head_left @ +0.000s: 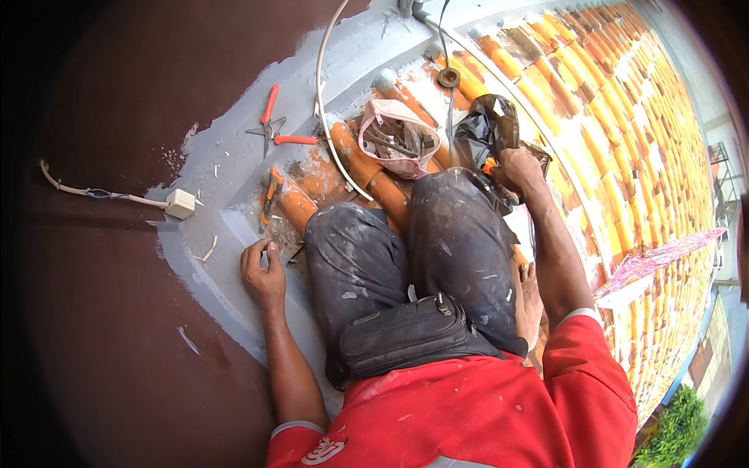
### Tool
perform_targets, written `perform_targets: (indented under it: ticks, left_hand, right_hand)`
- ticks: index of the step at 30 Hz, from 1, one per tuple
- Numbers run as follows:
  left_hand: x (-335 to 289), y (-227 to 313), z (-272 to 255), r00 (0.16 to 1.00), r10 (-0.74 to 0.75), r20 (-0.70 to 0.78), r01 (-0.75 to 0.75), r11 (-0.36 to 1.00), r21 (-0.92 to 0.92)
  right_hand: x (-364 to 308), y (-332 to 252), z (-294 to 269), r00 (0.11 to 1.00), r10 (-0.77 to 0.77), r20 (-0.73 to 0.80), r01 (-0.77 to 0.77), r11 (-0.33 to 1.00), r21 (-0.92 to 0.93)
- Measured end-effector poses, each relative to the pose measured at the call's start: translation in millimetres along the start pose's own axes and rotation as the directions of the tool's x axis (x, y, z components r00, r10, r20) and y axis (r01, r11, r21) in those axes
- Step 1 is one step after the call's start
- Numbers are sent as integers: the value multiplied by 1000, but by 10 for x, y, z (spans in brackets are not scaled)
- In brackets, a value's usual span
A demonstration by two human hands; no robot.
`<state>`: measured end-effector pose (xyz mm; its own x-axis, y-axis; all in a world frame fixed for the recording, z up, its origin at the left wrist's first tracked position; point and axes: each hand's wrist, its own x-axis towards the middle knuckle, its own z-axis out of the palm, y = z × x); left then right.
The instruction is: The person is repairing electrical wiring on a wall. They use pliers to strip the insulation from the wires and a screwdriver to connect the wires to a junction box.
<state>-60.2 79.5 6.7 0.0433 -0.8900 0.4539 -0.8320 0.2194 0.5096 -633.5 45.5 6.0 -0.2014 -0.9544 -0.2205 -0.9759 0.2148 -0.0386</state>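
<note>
My right hand [521,173] is closed beside a crumpled black plastic bag [488,125], next to my right knee. An orange-and-black object [490,165] shows at its fingers; its kind is partly hidden. Resting on the grey-coated ledge, my left hand [264,274] has loosely bent fingers, the thumb apart, and holds nothing. Just beyond it lies a utility knife with orange and black parts [271,195]. Red-handled snips [273,129] lie spread farther up the ledge. Between the knees and the far pipe sits an unzipped pink pouch [396,139] with dark tools inside.
Orange roof tiles [593,101] slope away on the right. A white cable [321,86] curves down past the snips. At left, a white junction box [180,203] trails a cable on the brown wall [94,296]. A roll of black tape [449,77] lies by a dark strap.
</note>
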Motion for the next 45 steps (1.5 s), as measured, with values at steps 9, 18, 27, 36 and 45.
perform_targets:
  ticks: [9,18,27,36,45]
  left_hand:
    - [32,49,202,979,-201,-15,182,914,-363]
    - [19,443,-100,969,-244,-47,196,868,-456]
    - [644,1093,-25,977,-148,153,213,678,-704]
    - [830,1158,-377,956,-184,230,285,393,-874]
    - [969,1295,-661,939,-155,308,338,228,-913]
  right_hand:
    - [1967,-314,62,903,-86,-421,199,952,232]
    - [2107,-458,57,918,-136,-373,230,948,220]
    - [2263,-269,-146,888,-115,-446,288,893,345]
    - [-410,-2313,-1206,824,-500,-266,393,168,904]
    - [-903,-2936,-1487,694,-622,-364,510,68,857]
